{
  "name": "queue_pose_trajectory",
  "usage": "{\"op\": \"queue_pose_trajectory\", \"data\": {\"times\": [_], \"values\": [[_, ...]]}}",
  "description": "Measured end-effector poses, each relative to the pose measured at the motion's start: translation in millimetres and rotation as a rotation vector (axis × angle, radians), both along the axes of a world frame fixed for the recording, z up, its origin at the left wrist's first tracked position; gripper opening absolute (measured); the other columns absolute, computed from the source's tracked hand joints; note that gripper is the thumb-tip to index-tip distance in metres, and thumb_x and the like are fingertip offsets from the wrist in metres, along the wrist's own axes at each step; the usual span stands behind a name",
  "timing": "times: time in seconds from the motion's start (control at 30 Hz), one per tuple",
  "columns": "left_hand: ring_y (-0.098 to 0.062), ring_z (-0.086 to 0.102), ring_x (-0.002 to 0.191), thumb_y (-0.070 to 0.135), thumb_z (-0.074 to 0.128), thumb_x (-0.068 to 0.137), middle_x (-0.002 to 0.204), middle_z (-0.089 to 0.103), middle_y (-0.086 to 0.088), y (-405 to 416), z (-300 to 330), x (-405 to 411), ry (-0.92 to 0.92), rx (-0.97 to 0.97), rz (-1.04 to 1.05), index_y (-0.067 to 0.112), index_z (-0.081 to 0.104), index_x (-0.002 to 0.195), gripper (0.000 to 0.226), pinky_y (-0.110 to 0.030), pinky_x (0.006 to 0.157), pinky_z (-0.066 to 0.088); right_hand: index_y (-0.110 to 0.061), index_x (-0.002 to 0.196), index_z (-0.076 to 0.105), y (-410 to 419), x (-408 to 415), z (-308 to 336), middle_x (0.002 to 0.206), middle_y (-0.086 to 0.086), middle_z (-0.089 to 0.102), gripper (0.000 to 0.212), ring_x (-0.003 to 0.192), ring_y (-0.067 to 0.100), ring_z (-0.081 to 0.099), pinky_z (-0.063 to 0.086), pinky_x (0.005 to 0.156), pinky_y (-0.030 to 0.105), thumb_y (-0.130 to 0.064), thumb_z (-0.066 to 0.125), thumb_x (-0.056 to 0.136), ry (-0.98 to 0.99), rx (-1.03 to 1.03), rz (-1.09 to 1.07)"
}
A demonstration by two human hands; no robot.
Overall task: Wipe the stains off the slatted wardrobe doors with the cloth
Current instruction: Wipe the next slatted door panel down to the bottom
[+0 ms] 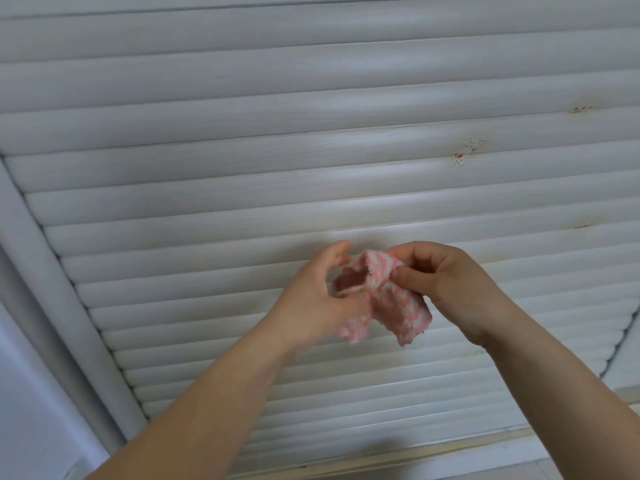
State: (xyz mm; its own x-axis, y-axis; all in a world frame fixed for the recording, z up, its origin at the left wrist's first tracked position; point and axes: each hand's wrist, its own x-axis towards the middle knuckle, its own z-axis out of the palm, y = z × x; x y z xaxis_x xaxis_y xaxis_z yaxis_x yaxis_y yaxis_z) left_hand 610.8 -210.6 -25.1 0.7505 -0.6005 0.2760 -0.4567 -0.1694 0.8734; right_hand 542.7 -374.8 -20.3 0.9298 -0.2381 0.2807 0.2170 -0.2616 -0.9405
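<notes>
We face a white slatted wardrobe door [242,161] that fills almost the whole view, its rounded slats running side to side and narrowing toward the bottom. Its frame [52,271] slants down the left side, with a plain pale wall [24,393] beyond it in the lower left corner. Along the bottom edge of the door we see a strip of sill or floor [519,455].

Our two bare forearms rise from the lower corners and meet in front of the door's lower middle. Our left hand [311,299] is turned with the palm toward the centre, its fingers loosely curved, the thumb up and the lower fingers curled round the near edge of the cloth. Our right hand [446,275] shows its back to us, knuckles bent, with thumb and forefinger pinching the cloth's upper fold.

The cloth [381,306] is fluffy, pink and white, bunched between the two hands and held off the door, with two ends hanging down below them.

Toward the door's right edge we see stains: a cluster of reddish specks [465,150], a small brownish mark [581,108] above it, and another brownish mark [583,226] lower down.
</notes>
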Motion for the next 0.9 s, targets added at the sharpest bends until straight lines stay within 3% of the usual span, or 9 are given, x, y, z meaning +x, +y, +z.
{"op": "queue_pose_trajectory", "data": {"times": [0.1, 0.17, 0.23, 0.3, 0.4, 0.53, 0.63, 0.77, 0.9], "values": [[-0.011, 0.065, 0.079, 0.028, 0.072, 0.061, 0.097, 0.069, 0.0, -2, -8, 7, -0.015, 0.095, -0.007, 0.019, 0.063, 0.103, 0.044, -0.034, 0.077, 0.055, -0.017, 0.088, 0.071, 0, 0, 0, 0.086, 0.012, 0.07, 0.024, 0.074, 0.013, 0.063, 0.053, 0.067, 0.026, 0.003, 0.058, 0.088, -0.051, -0.094, 0.025], [-0.017, 0.052, 0.066, 0.046, 0.067, 0.051, 0.072, 0.061, -0.001, -2, -12, 11, -0.05, 0.083, 0.048, 0.015, 0.06, 0.077, 0.041, -0.033, 0.069, 0.046, -0.017, 0.091, 0.071, -3, 1, -2, 0.088, 0.01, 0.07, 0.021, 0.077, 0.012, 0.063, 0.053, 0.068, 0.025, 0.001, 0.061, 0.086, -0.07, -0.091, 0.043], [-0.014, 0.039, 0.062, 0.051, 0.059, 0.049, 0.06, 0.046, 0.002, -1, -16, 15, -0.067, 0.024, 0.1, 0.012, 0.051, 0.066, 0.043, -0.031, 0.062, 0.034, -0.02, 0.098, 0.07, -6, 2, -5, 0.093, 0.003, 0.071, 0.021, 0.086, 0.012, 0.065, 0.054, 0.075, 0.027, -0.009, 0.069, 0.08, -0.033, -0.097, 0.104], [-0.014, 0.038, 0.059, 0.048, 0.057, 0.052, 0.056, 0.044, 0.009, 3, -17, 17, -0.093, 0.004, 0.142, 0.015, 0.05, 0.064, 0.036, -0.03, 0.059, 0.032, -0.024, 0.105, 0.067, -5, 7, -10, 0.099, -0.002, 0.071, 0.036, 0.093, 0.014, 0.066, 0.054, 0.08, 0.027, -0.018, 0.076, 0.071, 0.06, -0.167, 0.152], [-0.015, 0.045, 0.06, 0.024, 0.057, 0.061, 0.06, 0.053, 0.008, 10, -20, 17, -0.066, -0.027, 0.179, 0.025, 0.053, 0.065, 0.006, -0.03, 0.061, 0.037, -0.024, 0.097, 0.069, 0, 13, -16, 0.089, 0.002, 0.071, 0.03, 0.081, 0.015, 0.067, 0.053, 0.068, 0.02, -0.001, 0.072, 0.079, 0.095, -0.222, 0.1], [-0.018, 0.053, 0.07, 0.019, 0.06, 0.068, 0.077, 0.066, -0.01, 26, -24, 21, -0.044, -0.011, 0.207, 0.025, 0.057, 0.074, 0.009, -0.03, 0.065, 0.041, -0.014, 0.087, 0.071, 8, 20, -14, 0.076, 0.002, 0.072, 0.023, 0.068, 0.012, 0.067, 0.051, 0.056, 0.019, 0.007, 0.061, 0.085, 0.003, -0.1, 0.097], [-0.014, 0.058, 0.069, 0.0, 0.057, 0.085, 0.084, 0.068, -0.01, 35, -26, 21, 0.088, -0.026, 0.196, 0.021, 0.063, 0.084, 0.022, -0.022, 0.062, 0.045, -0.015, 0.084, 0.072, 14, 22, -14, 0.081, 0.004, 0.072, 0.027, 0.07, 0.011, 0.065, 0.053, 0.058, 0.02, 0.008, 0.06, 0.084, -0.073, -0.113, 0.082], [-0.013, 0.059, 0.055, 0.003, 0.047, 0.093, 0.073, 0.064, -0.008, 35, -23, 17, 0.409, -0.177, 0.206, 0.01, 0.063, 0.084, 0.02, -0.025, 0.05, 0.054, -0.017, 0.078, 0.072, 22, 21, -16, 0.078, 0.002, 0.07, 0.034, 0.06, 0.009, 0.064, 0.052, 0.056, 0.017, 0.013, 0.058, 0.083, -0.165, -0.134, 0.094], [-0.023, 0.063, 0.066, 0.002, 0.04, 0.09, 0.083, 0.066, -0.019, 28, -13, 15, 0.737, -0.427, 0.078, -0.003, 0.06, 0.093, 0.02, -0.03, 0.059, 0.058, -0.027, 0.081, 0.072, 20, 23, -27, 0.089, -0.006, 0.065, 0.031, 0.075, 0.001, 0.058, 0.044, 0.068, 0.009, 0.003, 0.064, 0.077, -0.373, -0.505, 0.011]]}}
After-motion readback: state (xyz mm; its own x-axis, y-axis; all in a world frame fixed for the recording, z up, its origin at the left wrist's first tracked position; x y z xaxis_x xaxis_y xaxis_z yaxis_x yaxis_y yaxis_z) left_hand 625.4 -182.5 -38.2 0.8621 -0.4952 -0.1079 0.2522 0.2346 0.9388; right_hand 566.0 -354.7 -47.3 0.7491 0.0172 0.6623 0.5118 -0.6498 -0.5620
